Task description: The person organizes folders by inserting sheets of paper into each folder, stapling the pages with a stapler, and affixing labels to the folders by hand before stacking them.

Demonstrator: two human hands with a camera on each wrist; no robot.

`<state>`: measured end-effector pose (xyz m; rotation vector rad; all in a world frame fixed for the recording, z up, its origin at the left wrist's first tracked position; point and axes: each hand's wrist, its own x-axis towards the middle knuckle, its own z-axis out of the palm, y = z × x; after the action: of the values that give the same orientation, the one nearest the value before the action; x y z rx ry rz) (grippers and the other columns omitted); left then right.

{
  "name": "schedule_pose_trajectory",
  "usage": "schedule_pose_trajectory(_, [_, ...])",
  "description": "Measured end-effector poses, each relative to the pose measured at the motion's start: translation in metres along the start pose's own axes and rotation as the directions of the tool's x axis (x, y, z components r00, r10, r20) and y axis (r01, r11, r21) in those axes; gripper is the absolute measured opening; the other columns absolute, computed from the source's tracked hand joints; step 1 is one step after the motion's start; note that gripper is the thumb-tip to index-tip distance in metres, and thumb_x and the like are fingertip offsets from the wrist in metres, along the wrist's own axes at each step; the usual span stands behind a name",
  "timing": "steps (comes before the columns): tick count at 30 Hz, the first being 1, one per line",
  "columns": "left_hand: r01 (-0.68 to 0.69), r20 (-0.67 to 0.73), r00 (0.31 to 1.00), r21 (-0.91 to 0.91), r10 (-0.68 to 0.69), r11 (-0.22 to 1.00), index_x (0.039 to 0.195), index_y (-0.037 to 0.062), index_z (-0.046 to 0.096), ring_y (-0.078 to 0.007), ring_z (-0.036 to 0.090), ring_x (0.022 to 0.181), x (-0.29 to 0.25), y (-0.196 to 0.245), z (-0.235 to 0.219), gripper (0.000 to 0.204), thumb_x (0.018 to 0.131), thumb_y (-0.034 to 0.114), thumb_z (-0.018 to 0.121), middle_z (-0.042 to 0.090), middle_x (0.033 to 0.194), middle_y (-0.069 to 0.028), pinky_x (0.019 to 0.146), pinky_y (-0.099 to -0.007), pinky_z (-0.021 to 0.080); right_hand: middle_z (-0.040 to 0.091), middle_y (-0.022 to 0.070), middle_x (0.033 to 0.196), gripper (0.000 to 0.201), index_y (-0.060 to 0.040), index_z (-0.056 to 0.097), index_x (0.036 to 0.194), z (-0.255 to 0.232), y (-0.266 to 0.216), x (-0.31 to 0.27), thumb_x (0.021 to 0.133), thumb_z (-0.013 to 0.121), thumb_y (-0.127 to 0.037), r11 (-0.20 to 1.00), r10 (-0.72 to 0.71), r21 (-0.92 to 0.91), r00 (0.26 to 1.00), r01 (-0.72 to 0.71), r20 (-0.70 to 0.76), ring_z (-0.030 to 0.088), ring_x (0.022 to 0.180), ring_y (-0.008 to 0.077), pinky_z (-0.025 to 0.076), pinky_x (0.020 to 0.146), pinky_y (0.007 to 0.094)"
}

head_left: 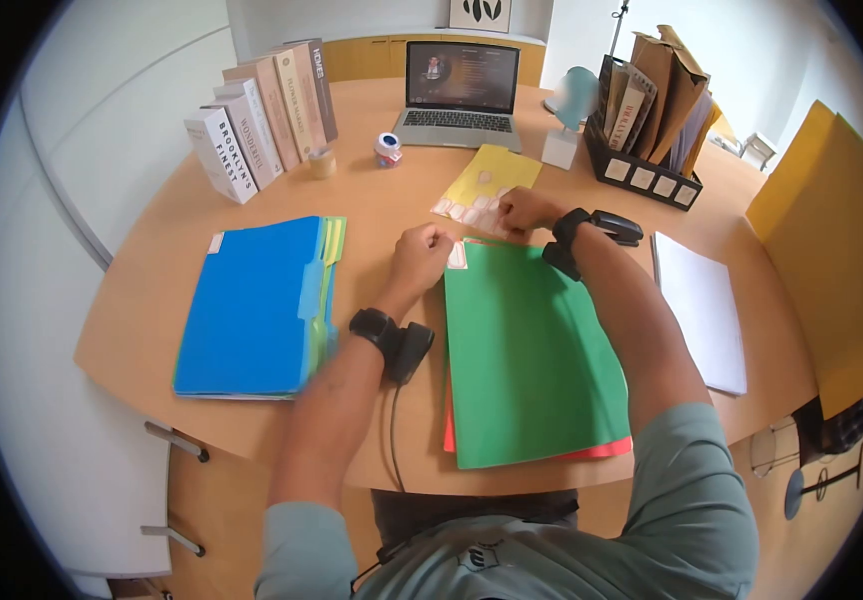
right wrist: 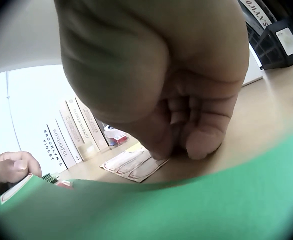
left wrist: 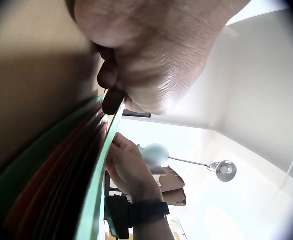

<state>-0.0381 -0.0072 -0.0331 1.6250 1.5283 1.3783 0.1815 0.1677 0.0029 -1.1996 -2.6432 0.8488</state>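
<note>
A green folder (head_left: pixel 537 350) lies on the table, with red folders beneath it and a white label (head_left: pixel 458 256) with a red border at its upper left corner. My left hand (head_left: pixel 422 260) grips that corner, thumb beside the label; in the left wrist view its curled fingers (left wrist: pixel 114 100) sit at the folder's edge. Beyond the folder is a yellow-backed sheet of label stickers (head_left: pixel 487 185). My right hand (head_left: pixel 530 212) pinches at the sheet's near right edge with bent fingers. The right wrist view shows the thumb over the stickers (right wrist: pixel 134 165), its fingertips partly hidden.
A stack of blue folders (head_left: pixel 252 310) lies at left and white paper (head_left: pixel 700 310) at right. Books (head_left: pixel 242 140), a small candle (head_left: pixel 322 163), a blue-and-white roll (head_left: pixel 388 150), a laptop (head_left: pixel 460 95), a mirror (head_left: pixel 560 145) and a black file holder (head_left: pixel 642 180) stand behind.
</note>
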Motion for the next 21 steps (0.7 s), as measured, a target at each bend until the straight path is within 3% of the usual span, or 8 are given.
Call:
schedule_pose_trajectory(3, [0.012,-0.016,1.000,-0.143,-0.014,0.990,0.093,-0.0047,0.069,-0.0068,0.055,0.069,-0.005,0.010,-0.001,0.021,0.093,0.015,0.060,0.066,0.078,-0.0023,0.061,-0.0252,0.043,0.070,0.0086,0.078,0.017,-0.0011,0.071,0.088,0.000,-0.009,-0.004,0.075,0.067,-0.012,0.999,0.036,-0.003,0.997,-0.036,0.067,0.066,0.069,0.0174,0.053,0.063,0.0318])
schedule_pose_trajectory(8, [-0.007,0.017,1.000,-0.225,0.011,0.974,0.102,-0.0034,0.067,-0.0075,0.058,0.075,-0.003,0.007,-0.003,0.021,0.094,0.013,0.057,0.068,0.085,-0.0041,0.064,-0.0247,0.045,0.070,0.0082,0.078,0.026,-0.0016,0.072,0.089,0.002,-0.004,-0.009,0.070,0.074,-0.020,0.988,-0.073,-0.145,0.995,0.063,-0.065,0.067,0.069,0.0195,0.052,0.063,0.0333])
schedule_pose_trajectory(11, [0.021,0.022,1.000,-0.319,-0.015,0.948,0.110,-0.0013,0.065,-0.0073,0.058,0.074,-0.005,0.017,-0.005,0.022,0.094,0.012,0.056,0.068,0.086,-0.0033,0.064,-0.0237,0.046,0.073,0.0114,0.086,0.029,-0.0011,0.072,0.095,-0.002,-0.031,-0.030,0.075,0.072,-0.022,0.998,0.029,0.053,0.999,-0.027,-0.036,0.068,0.079,0.0210,0.053,0.069,0.0339])
schedule_pose_trajectory(12, [0.049,0.033,0.999,-0.349,-0.040,0.936,0.113,-0.0005,0.064,-0.0072,0.059,0.074,-0.006,0.025,-0.005,0.023,0.094,0.012,0.056,0.068,0.087,-0.0030,0.064,-0.0234,0.046,0.073,0.0132,0.090,0.033,0.0012,0.071,0.101,-0.003,-0.046,-0.040,0.080,0.069,-0.025,0.990,-0.136,-0.044,0.982,0.132,-0.128,0.068,0.085,0.0230,0.053,0.075,0.0344])
schedule_pose_trajectory(15, [0.009,0.023,1.000,-0.397,0.001,0.918,0.116,0.0002,0.060,-0.0079,0.059,0.071,-0.003,0.029,0.001,0.025,0.095,0.013,0.055,0.068,0.091,-0.0044,0.061,-0.0229,0.046,0.072,0.0145,0.090,0.036,0.0027,0.071,0.101,0.004,-0.095,-0.074,0.082,0.070,-0.028,0.948,-0.252,0.145,0.947,0.283,-0.197,0.067,0.082,0.0233,0.052,0.074,0.0345])
schedule_pose_trajectory(16, [0.023,0.049,0.999,-0.435,-0.001,0.900,0.115,0.0002,0.060,-0.0084,0.059,0.070,-0.005,0.035,0.000,0.024,0.095,0.013,0.056,0.068,0.091,-0.0047,0.060,-0.0232,0.046,0.071,0.0144,0.085,0.038,0.0030,0.071,0.097,0.008,-0.105,-0.081,0.083,0.071,-0.033,0.940,-0.287,0.123,0.932,0.318,-0.220,0.066,0.079,0.0231,0.051,0.073,0.0359])
schedule_pose_trajectory(19, [0.077,0.112,0.993,-0.515,-0.021,0.854,0.111,0.0005,0.059,-0.0095,0.058,0.067,-0.007,0.052,-0.001,0.019,0.096,0.012,0.056,0.066,0.089,-0.0047,0.057,-0.0239,0.047,0.068,0.0144,0.082,0.030,0.0032,0.068,0.091,0.009,-0.110,-0.086,0.085,0.070,-0.026,0.945,-0.327,-0.053,0.934,0.323,-0.147,0.063,0.074,0.0201,0.050,0.070,0.0360])
schedule_pose_trajectory(21, [0.126,0.123,0.990,-0.547,-0.070,0.827,0.106,0.0010,0.058,-0.0099,0.058,0.066,-0.010,0.054,0.003,0.015,0.096,0.012,0.057,0.065,0.085,-0.0039,0.056,-0.0242,0.047,0.067,0.0199,0.081,0.023,0.0036,0.067,0.087,0.003,-0.111,-0.091,0.084,0.066,-0.019,0.943,-0.334,-0.086,0.903,0.323,-0.270,0.063,0.074,0.0267,0.050,0.070,0.0389])
